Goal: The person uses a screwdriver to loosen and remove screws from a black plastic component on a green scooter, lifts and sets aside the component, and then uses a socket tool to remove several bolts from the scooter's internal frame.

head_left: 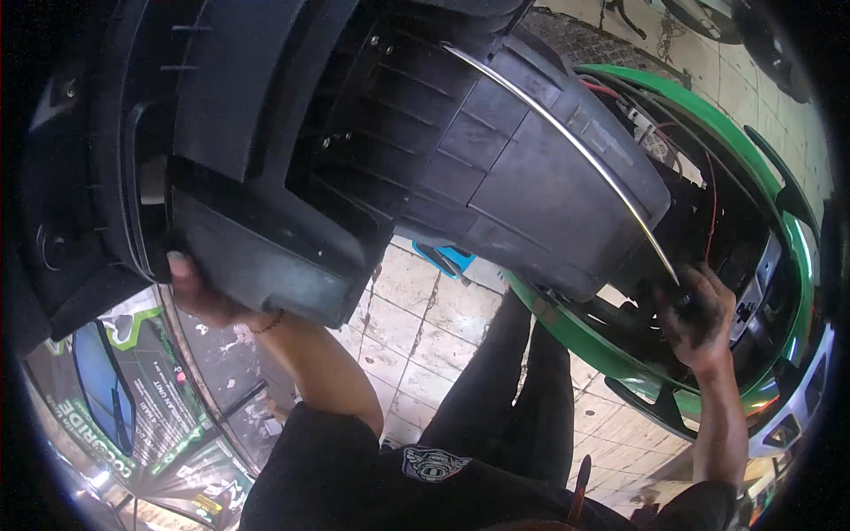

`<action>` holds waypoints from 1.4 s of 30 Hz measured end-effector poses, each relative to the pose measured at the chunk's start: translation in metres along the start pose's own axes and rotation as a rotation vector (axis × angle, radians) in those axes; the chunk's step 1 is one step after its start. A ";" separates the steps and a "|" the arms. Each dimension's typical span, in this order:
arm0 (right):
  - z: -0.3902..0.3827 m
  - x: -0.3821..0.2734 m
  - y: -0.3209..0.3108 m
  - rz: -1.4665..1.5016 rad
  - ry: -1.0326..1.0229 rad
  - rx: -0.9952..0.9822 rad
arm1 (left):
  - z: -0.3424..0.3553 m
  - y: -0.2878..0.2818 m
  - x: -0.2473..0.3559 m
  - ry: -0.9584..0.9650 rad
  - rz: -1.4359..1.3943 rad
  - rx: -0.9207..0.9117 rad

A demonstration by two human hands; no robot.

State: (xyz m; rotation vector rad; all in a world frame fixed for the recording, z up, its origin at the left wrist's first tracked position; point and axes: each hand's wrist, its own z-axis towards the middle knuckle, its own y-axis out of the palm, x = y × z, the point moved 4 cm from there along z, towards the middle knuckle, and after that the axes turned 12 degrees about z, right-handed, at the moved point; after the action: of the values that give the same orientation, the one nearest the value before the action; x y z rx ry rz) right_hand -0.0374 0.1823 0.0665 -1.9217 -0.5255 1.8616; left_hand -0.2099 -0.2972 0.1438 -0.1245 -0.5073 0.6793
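My left hand (199, 292) grips the lower edge of a large black plastic panel (239, 230) with ribs and small screws, which fills the upper left. My right hand (695, 314) is closed round the dark handle of a long, thin metal-shafted tool (575, 150), apparently a screwdriver. The shaft crosses the ribbed panel section toward the top centre, where its tip lies. Beside and beneath my right hand is a green vehicle body (664, 84) with a dark interior, red wires (713, 186) and a white connector (642, 124). Whether the tip touches anything, I cannot tell.
Below are a tiled floor (403, 310), a blue object (443, 258) with a dark item in it, and my legs. A printed board (124, 389) stands at the lower left beside a grey surface. Dark wheel-like parts (770, 44) are at the top right.
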 end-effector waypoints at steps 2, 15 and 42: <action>0.002 -0.003 0.000 -0.006 0.018 -0.013 | 0.001 -0.001 0.004 0.279 0.240 -0.041; 0.018 0.002 0.031 0.117 -0.002 -0.077 | 0.001 -0.013 -0.009 0.060 0.323 -0.019; 0.008 -0.001 0.050 -0.062 -0.066 0.005 | 0.005 0.025 0.026 0.556 0.494 -0.018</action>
State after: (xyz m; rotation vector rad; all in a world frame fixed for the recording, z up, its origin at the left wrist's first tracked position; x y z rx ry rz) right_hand -0.0460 0.1399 0.0407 -1.8253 -0.5938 1.8899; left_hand -0.2096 -0.2617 0.1518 -0.4512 0.0632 1.0758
